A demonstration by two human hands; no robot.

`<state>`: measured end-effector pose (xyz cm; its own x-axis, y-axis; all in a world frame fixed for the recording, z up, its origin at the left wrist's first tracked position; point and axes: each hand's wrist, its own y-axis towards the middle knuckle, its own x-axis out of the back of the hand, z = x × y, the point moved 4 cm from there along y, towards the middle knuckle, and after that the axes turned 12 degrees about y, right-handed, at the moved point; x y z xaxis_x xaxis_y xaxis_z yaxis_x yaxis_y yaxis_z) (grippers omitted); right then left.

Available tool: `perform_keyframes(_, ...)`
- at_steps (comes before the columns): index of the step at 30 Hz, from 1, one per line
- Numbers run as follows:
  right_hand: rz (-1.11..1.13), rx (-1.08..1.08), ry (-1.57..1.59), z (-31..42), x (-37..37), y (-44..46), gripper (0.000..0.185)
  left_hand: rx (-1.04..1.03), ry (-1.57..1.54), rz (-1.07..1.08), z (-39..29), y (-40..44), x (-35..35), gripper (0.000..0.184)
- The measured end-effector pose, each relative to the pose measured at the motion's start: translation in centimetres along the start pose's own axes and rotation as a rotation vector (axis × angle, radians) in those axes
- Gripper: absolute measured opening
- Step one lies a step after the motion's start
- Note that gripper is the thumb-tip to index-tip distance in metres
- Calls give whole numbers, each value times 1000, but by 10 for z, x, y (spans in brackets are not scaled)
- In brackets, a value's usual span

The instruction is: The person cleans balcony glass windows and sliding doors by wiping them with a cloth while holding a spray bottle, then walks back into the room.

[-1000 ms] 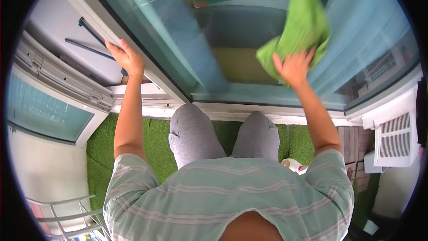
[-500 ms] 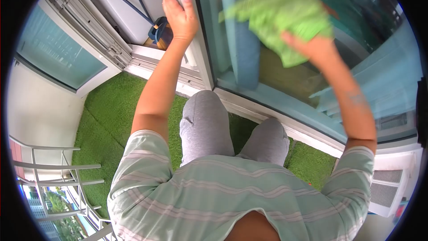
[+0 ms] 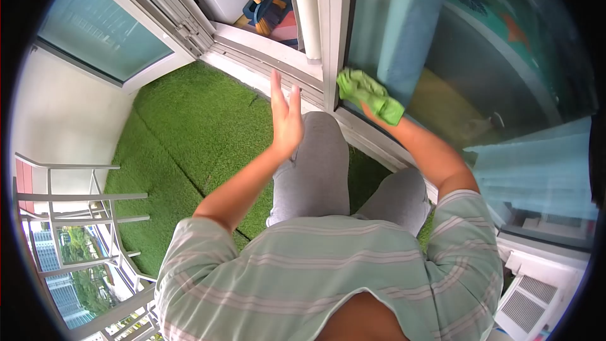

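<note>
A bright green cloth (image 3: 369, 93) is bunched against the lower left part of the glass pane (image 3: 461, 69), close to the white frame (image 3: 333, 31). My right hand (image 3: 374, 112) presses on it; the cloth covers most of the fingers. Just left of my knee, my left hand (image 3: 288, 119) is held up in the air with fingers stretched out and nothing in it. The door frame is the nearest thing ahead of that hand.
Green artificial turf (image 3: 189, 120) covers the floor. Behind the door track (image 3: 271, 63) stand a broom (image 3: 264, 24) and a blue dustpan (image 3: 278, 0). A metal railing (image 3: 95, 196) is at left, and a white vented unit (image 3: 527, 300) at lower right.
My right hand has swept the green cloth from high on the glass down and left to the pane's lower corner. My left hand has let go of the frame and dropped toward my knee.
</note>
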<state>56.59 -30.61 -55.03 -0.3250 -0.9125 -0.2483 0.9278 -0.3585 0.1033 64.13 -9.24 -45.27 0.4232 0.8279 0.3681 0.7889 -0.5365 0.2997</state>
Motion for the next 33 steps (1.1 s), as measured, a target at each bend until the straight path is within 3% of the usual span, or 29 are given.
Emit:
perform_keyframes(1,94,141,-979,-32,8,-14,24,88,29,20,16,-23,7,65)
perform_keyframes(2,154,286,-1285,-58,13,-29,25,111,95,20,35,-43,12,64)
perform_keyframes(3,177,387,-1396,-73,18,-43,27,118,182,46,45,-60,16,63)
perform_keyframes(4,138,67,-1111,-81,28,-52,33,126,266,75,50,-76,20,63)
perform_keyframes(6,366,208,-1344,-56,21,-79,34,44,326,60,42,-82,26,61)
perform_keyframes(9,402,217,-1433,-28,31,-115,31,32,391,72,51,-76,24,61)
perform_keyframes(11,52,-44,-457,49,33,-136,26,36,317,88,49,-70,21,60)
perform_keyframes(12,241,211,-1094,124,0,-133,25,44,304,112,49,-70,20,59)
perform_keyframes(13,168,78,-1171,152,9,-132,26,46,289,132,50,-69,17,59)
perform_keyframes(14,26,280,-1676,213,-3,-149,27,26,299,136,52,-68,12,59)
perform_keyframes(15,-439,370,-1664,223,121,-177,28,-6,308,135,49,-64,8,59)
perform_keyframes(16,-496,450,-1742,303,72,-175,35,-42,319,138,46,-61,3,60)
perform_keyframes(19,-835,800,-1523,464,51,-189,68,-69,316,187,38,-65,-9,61)
perform_keyframes(21,-845,1119,-1285,529,44,-191,94,-78,315,197,34,-61,-18,60)
perform_keyframes(22,-969,1275,-2101,523,52,-192,76,-88,328,201,36,-62,-21,60)
perform_keyframes(23,-1416,1650,-2785,509,65,-196,62,-97,346,206,36,-63,-24,59)
perform_keyframes(24,-1308,1001,-2758,489,78,-197,43,-91,353,207,33,-64,-25,59)
perform_keyframes(27,-909,302,-2681,326,15,-166,34,-105,401,215,27,-68,-28,58)
perform_keyframes(28,-761,158,-2150,271,17,-162,29,-121,404,214,26,-67,-28,58)
perform_keyframes(29,-576,-315,-1597,217,34,-162,30,-134,410,212,26,-68,-28,58)
perform_keyframes(30,-458,-160,-1383,134,77,-174,34,-147,416,212,26,-70,-28,58)
perform_keyframes(32,23,-90,-2052,33,116,-208,41,-141,455,200,25,-72,-26,57)
perform_keyframes(33,-85,-156,-1744,-11,148,-241,41,-137,481,202,25,-75,-22,57)
